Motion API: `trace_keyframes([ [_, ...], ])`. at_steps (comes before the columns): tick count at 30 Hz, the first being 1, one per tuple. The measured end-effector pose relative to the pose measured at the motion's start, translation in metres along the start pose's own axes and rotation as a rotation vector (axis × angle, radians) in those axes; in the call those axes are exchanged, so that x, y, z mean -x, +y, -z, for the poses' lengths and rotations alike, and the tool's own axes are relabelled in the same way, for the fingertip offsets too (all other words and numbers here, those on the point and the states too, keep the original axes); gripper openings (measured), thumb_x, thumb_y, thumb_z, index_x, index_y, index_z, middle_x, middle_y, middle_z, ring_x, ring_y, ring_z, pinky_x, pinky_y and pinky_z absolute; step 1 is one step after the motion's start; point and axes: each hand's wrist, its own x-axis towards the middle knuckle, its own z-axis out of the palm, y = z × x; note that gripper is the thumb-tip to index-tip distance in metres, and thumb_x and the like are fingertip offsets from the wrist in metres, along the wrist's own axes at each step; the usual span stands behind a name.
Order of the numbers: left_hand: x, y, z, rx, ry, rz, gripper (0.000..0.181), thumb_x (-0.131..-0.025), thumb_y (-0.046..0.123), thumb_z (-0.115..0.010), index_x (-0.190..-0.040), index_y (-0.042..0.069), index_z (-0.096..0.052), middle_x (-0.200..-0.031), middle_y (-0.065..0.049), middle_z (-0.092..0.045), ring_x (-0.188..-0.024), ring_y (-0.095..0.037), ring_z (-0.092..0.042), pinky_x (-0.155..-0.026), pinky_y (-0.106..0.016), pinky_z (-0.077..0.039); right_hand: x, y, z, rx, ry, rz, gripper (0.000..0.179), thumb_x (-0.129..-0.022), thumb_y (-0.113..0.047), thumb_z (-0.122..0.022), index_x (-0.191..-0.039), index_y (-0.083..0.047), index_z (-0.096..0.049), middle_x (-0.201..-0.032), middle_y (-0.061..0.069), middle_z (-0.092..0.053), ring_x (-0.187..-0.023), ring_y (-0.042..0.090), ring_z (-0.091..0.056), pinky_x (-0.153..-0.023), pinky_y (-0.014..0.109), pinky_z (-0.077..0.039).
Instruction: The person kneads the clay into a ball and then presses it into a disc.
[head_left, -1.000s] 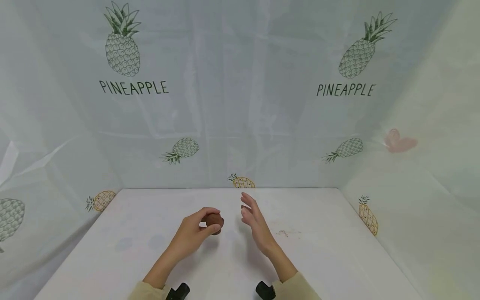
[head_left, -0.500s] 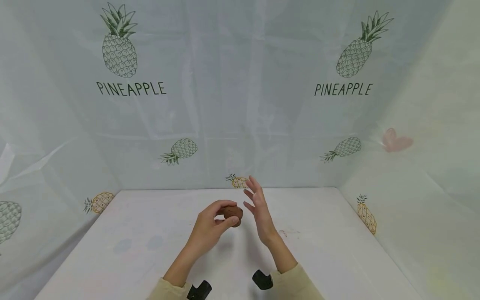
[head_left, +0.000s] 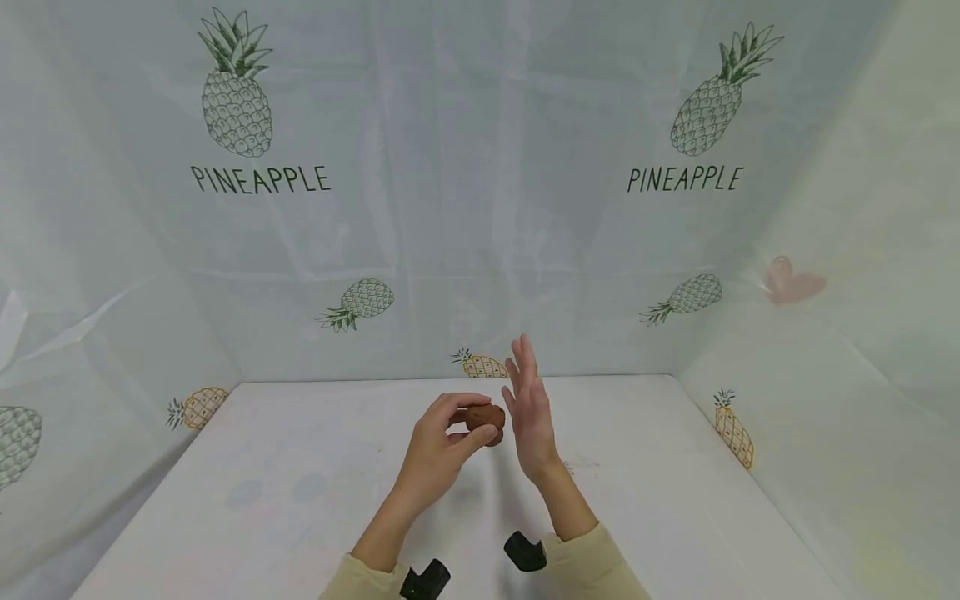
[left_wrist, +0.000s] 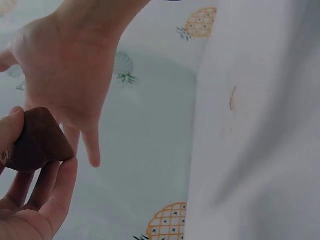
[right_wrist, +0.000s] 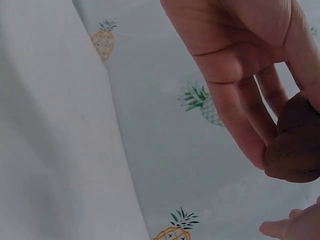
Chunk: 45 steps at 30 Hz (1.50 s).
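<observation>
My left hand (head_left: 437,450) pinches a brown, clay-like lump (head_left: 486,418) between thumb and fingers, above the white table. To its right, my right hand (head_left: 534,425) is raised with its fingers fairly straight and pointing up, its palm turned to the lump. A small gap separates that palm from the lump. In the left wrist view the lump (left_wrist: 40,142) looks blocky, with flattened faces and an edge. From the right wrist view, the lump (right_wrist: 297,142) has a rounded outline with a crease, and only fingertips of my right hand (right_wrist: 292,229) show below it.
A white tabletop (head_left: 300,450) lies under both hands, with small reddish-brown smears (head_left: 585,464) on the right. Pineapple-printed sheeting (head_left: 450,208) encloses the back and sides. Black camera mounts (head_left: 426,579) sit at both cuffs.
My left hand has moved right and slightly up with the brown lump, closer to my right hand. The right hand has risen, its fingers straightening and its palm turning toward the lump.
</observation>
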Motion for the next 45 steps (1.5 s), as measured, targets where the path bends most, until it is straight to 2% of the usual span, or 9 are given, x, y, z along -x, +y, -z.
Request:
trace_keyframes([
  [11, -0.005, 0.008, -0.015, 0.085, 0.016, -0.021, 0.037, -0.096, 0.019, -0.082, -0.131, 0.019, -0.071, -0.128, -0.001, -0.060, -0.117, -0.020, -0.063, -0.092, -0.028, -0.061, -0.006, -0.006, -0.001, -0.019, -0.002, 0.038, 0.075, -0.106, -0.070, -0.011, -0.170, -0.038, 0.011, -0.178, -0.009, 0.010, -0.164, 0.025, 0.010, -0.122, 0.075, 0.010],
  [17, -0.007, 0.010, -0.021, 0.103, 0.016, -0.018, 0.039, -0.095, 0.020, -0.082, -0.132, 0.017, -0.070, -0.129, -0.001, -0.060, -0.117, -0.020, -0.063, -0.092, -0.028, -0.061, -0.010, -0.007, -0.001, -0.023, 0.026, 0.062, 0.075, -0.106, -0.071, -0.011, -0.170, -0.038, 0.011, -0.178, -0.011, 0.010, -0.164, 0.024, 0.009, -0.122, 0.074, 0.012],
  [23, -0.008, 0.010, -0.023, 0.108, -0.013, -0.010, 0.038, -0.096, 0.022, -0.083, -0.131, 0.018, -0.067, -0.131, 0.000, -0.060, -0.119, -0.020, -0.062, -0.091, -0.028, -0.061, -0.009, -0.006, -0.001, -0.052, 0.064, 0.067, 0.076, -0.106, -0.071, -0.014, -0.170, -0.039, 0.009, -0.178, -0.009, 0.007, -0.165, 0.024, 0.007, -0.123, 0.073, 0.011],
  [28, -0.010, 0.006, -0.025, 0.085, -0.021, -0.059, 0.037, -0.098, 0.019, -0.081, -0.131, 0.015, -0.065, -0.130, -0.002, -0.061, -0.117, -0.021, -0.062, -0.094, -0.030, -0.060, -0.007, -0.005, 0.000, -0.030, 0.078, 0.080, 0.075, -0.106, -0.070, -0.013, -0.170, -0.037, 0.009, -0.178, -0.009, 0.007, -0.165, 0.024, 0.007, -0.124, 0.070, 0.013],
  [32, -0.011, 0.004, -0.028, 0.023, 0.017, -0.118, 0.032, -0.099, 0.020, -0.078, -0.128, 0.015, -0.066, -0.125, 0.000, -0.062, -0.113, -0.018, -0.063, -0.097, -0.031, -0.059, -0.007, -0.005, -0.002, -0.003, 0.086, 0.093, 0.076, -0.106, -0.070, -0.013, -0.171, -0.035, 0.009, -0.178, -0.007, 0.007, -0.165, 0.026, 0.007, -0.124, 0.069, 0.013],
  [36, -0.011, 0.002, -0.032, -0.076, 0.095, -0.183, 0.017, -0.104, 0.024, -0.069, -0.117, 0.015, -0.064, -0.114, 0.004, -0.060, -0.106, -0.015, -0.060, -0.093, -0.031, -0.056, -0.006, -0.004, -0.007, 0.011, 0.082, 0.104, 0.077, -0.106, -0.070, -0.014, -0.171, -0.034, 0.009, -0.179, -0.007, 0.007, -0.165, 0.027, 0.006, -0.124, 0.070, 0.011],
  [39, -0.012, 0.001, -0.034, -0.108, 0.151, -0.208, 0.011, -0.108, 0.026, -0.056, -0.108, 0.015, -0.060, -0.105, 0.007, -0.056, -0.102, -0.015, -0.055, -0.089, -0.033, -0.050, -0.005, -0.003, -0.011, 0.018, 0.064, 0.111, 0.076, -0.107, -0.068, -0.013, -0.171, -0.033, 0.008, -0.179, -0.007, 0.007, -0.165, 0.026, 0.006, -0.125, 0.070, 0.009],
  [42, -0.011, 0.001, -0.035, -0.058, 0.184, -0.197, 0.023, -0.113, 0.028, -0.041, -0.100, 0.015, -0.056, -0.098, 0.007, -0.054, -0.102, -0.017, -0.050, -0.086, -0.036, -0.043, -0.004, -0.003, -0.017, 0.032, 0.047, 0.120, 0.076, -0.108, -0.067, -0.012, -0.171, -0.031, 0.009, -0.179, -0.007, 0.008, -0.165, 0.027, 0.006, -0.125, 0.071, 0.009],
  [45, -0.012, -0.002, -0.036, 0.075, 0.204, -0.186, 0.039, -0.115, 0.031, -0.027, -0.094, 0.011, -0.053, -0.097, 0.001, -0.053, -0.102, -0.021, -0.048, -0.084, -0.037, -0.041, -0.003, -0.002, -0.021, 0.038, 0.032, 0.131, 0.075, -0.109, -0.065, -0.010, -0.171, -0.029, 0.009, -0.179, -0.006, 0.009, -0.165, 0.028, 0.007, -0.124, 0.071, 0.010],
])
